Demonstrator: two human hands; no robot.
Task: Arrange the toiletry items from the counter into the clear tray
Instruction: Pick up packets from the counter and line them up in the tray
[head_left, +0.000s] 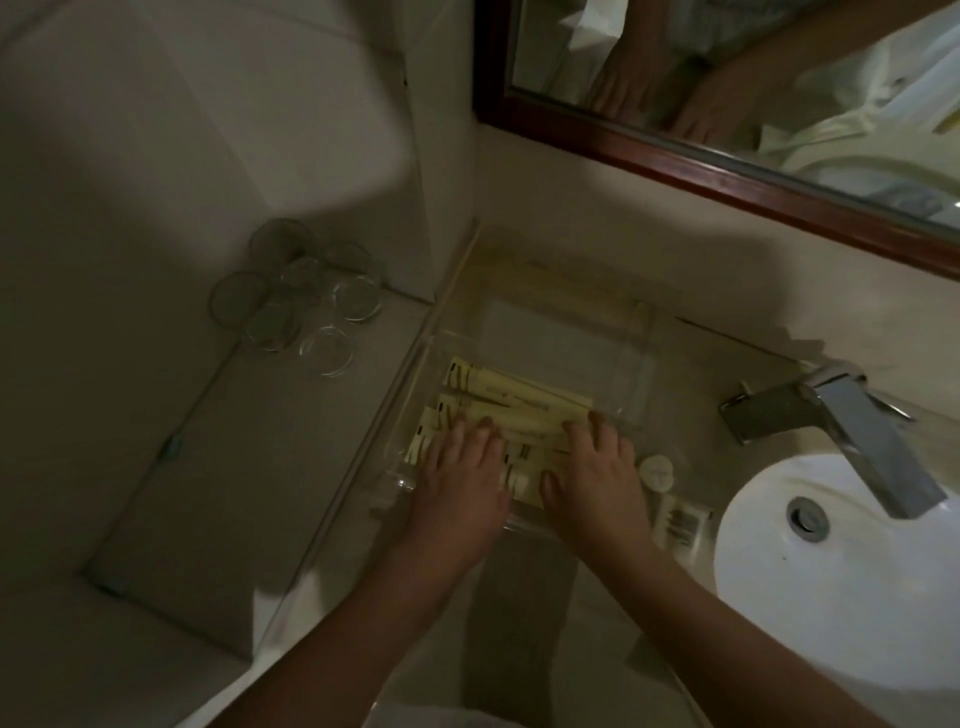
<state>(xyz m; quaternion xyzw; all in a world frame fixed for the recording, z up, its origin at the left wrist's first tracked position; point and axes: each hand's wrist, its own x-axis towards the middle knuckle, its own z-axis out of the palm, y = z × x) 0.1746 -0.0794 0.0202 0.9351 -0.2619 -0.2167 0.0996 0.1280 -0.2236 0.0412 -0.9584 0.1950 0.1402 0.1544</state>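
Observation:
A clear tray (631, 358) sits on the counter against the wall, left of the sink. Several long pale-yellow toiletry packets (524, 397) lie side by side in its near half. My left hand (460, 486) and my right hand (597, 475) rest palm down on the packets, fingers spread flat and pressing on them, neither one gripping any. A small round white item (657, 472) and a small white sachet (678, 522) lie on the counter just right of the tray, beside my right hand.
A white basin (831, 571) with a chrome tap (852, 431) fills the right side. Several upturned clear glasses (298, 306) stand on a lower ledge at left. A wood-framed mirror (727, 166) hangs behind the counter.

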